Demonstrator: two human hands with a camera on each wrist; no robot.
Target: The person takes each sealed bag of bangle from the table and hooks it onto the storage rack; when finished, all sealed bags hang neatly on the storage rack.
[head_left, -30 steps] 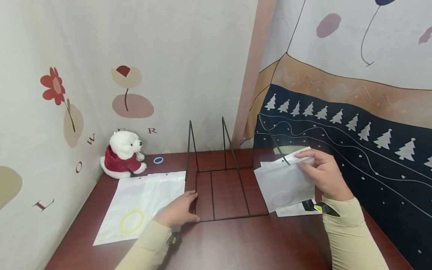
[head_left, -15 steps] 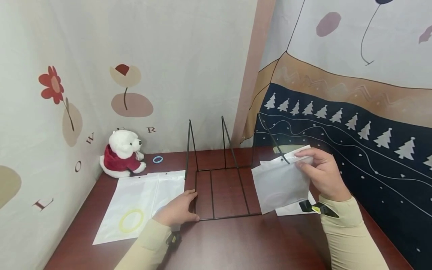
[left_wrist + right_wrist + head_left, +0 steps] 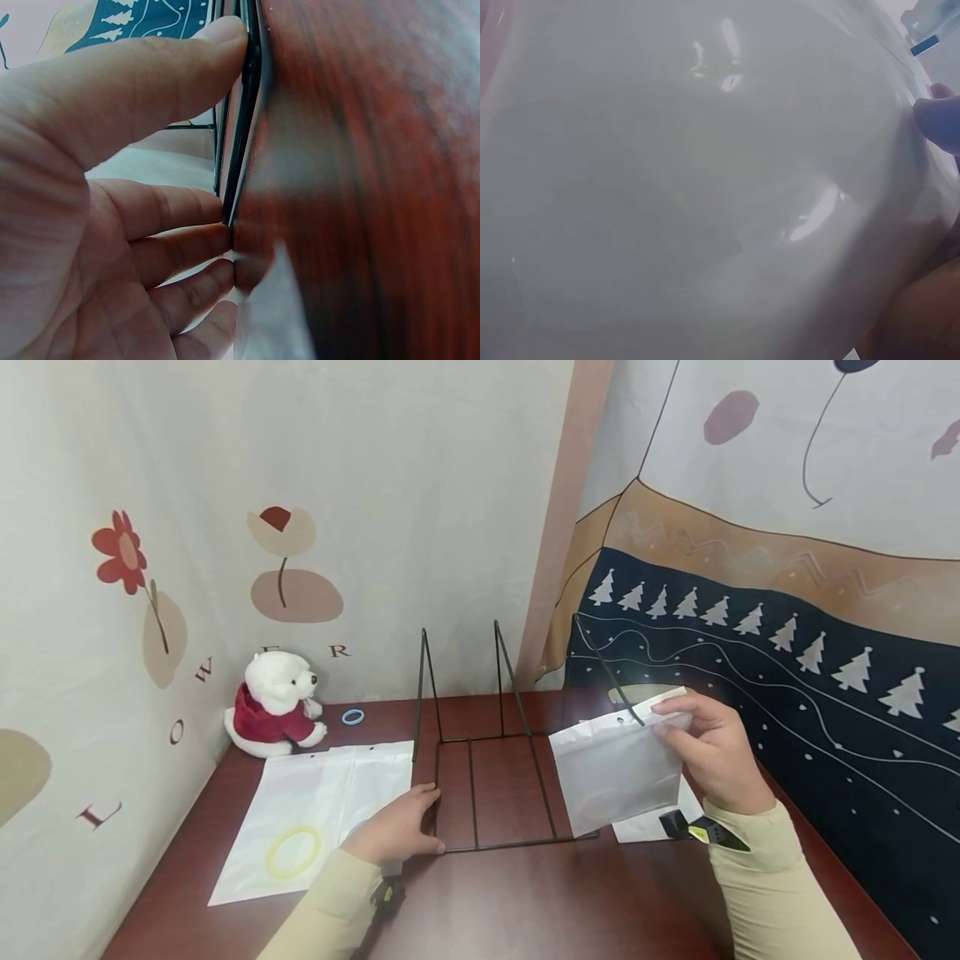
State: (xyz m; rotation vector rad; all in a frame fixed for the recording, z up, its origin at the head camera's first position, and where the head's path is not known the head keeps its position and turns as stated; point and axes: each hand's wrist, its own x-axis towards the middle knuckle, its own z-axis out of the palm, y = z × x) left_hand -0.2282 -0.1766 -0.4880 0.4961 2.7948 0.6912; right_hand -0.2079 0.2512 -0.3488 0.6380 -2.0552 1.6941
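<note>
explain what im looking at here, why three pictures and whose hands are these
These are one person's two bare hands, filmed by three cameras at once. The wide picture comes from a camera on the head, looking down at a dark red table. The other two come from cameras strapped to each wrist, so they are very close and blurry.

The left hand rests on the front corner of a black wire rack with upright dividers; the left wrist view shows the fingers against the wire. The right hand pinches a white plastic pouch by its top edge, over the rack's right side; that pouch fills the right wrist view.

Also on the table: more flat pouches, one holding a yellow ring, a toy bear and a small blue ring.
</note>
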